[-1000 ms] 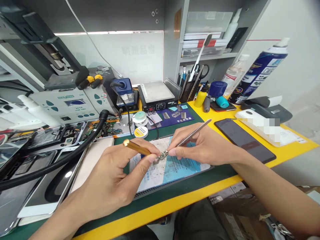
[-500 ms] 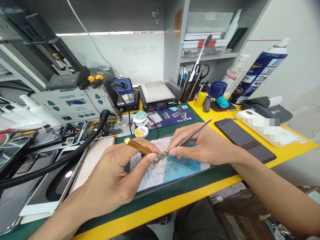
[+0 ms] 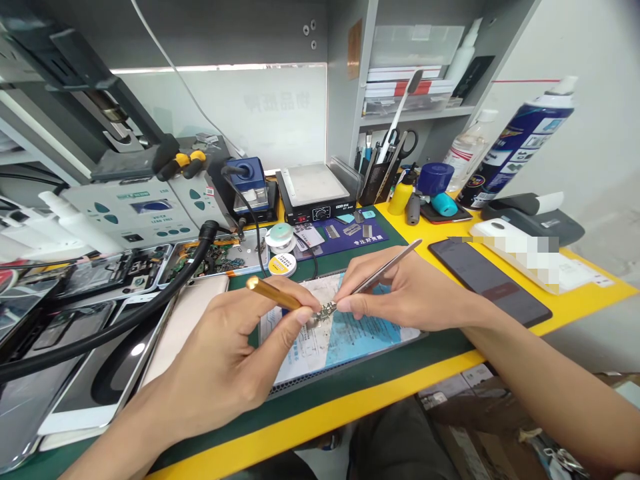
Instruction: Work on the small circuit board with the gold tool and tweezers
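My left hand (image 3: 245,340) pinches a gold-coloured pen-like tool (image 3: 270,292), its tip slanting down toward a small circuit board (image 3: 326,311). From the other side my right hand (image 3: 400,290) grips slim metal tweezers (image 3: 385,268), whose tip end reaches the board's right edge. The fingertips of both hands hide parts of the board and the tool tips. Beneath them lies a stained blue and white printed pad (image 3: 345,341) on the green mat (image 3: 390,373).
Phones (image 3: 100,380) and a thick black hose (image 3: 150,327) crowd the left. Behind stand a heating plate (image 3: 315,185), a solder spool (image 3: 281,237) and a pen holder (image 3: 376,181). To the right lie a dark phone (image 3: 490,280) and a spray can (image 3: 520,143).
Almost nothing differs. Both hands keep their hold at the small board, and the tweezers' back end sits very slightly further left and lower.
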A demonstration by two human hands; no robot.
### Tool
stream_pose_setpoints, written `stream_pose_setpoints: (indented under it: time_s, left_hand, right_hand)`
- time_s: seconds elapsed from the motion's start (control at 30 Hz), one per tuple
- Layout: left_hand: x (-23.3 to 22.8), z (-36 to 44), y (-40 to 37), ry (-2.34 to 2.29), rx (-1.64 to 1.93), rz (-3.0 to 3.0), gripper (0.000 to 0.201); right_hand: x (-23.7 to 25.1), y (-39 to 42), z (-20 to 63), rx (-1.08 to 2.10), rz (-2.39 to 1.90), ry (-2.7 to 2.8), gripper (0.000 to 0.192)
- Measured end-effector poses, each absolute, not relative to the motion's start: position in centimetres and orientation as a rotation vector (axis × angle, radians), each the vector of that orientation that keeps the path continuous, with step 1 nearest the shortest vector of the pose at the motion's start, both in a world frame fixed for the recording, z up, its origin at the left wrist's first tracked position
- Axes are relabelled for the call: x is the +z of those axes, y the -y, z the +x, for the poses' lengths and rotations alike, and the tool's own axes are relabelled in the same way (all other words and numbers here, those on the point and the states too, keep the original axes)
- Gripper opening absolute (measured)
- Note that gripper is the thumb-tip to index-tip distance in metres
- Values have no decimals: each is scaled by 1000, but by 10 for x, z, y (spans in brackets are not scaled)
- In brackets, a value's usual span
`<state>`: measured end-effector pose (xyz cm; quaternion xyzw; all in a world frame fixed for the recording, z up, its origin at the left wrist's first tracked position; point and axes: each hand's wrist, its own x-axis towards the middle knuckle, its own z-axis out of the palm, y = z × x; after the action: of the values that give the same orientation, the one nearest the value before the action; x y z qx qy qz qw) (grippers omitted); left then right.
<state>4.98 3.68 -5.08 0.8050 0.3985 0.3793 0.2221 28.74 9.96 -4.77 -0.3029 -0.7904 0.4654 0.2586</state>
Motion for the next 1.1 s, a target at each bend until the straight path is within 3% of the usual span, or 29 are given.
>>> stream_pose_setpoints:
  time_s: [1.1]
  left_hand:
    - [-52, 47, -37, -1071, 1023, 2281, 15]
  right_hand:
    - [-45, -100, 287, 1221, -808, 2179, 8]
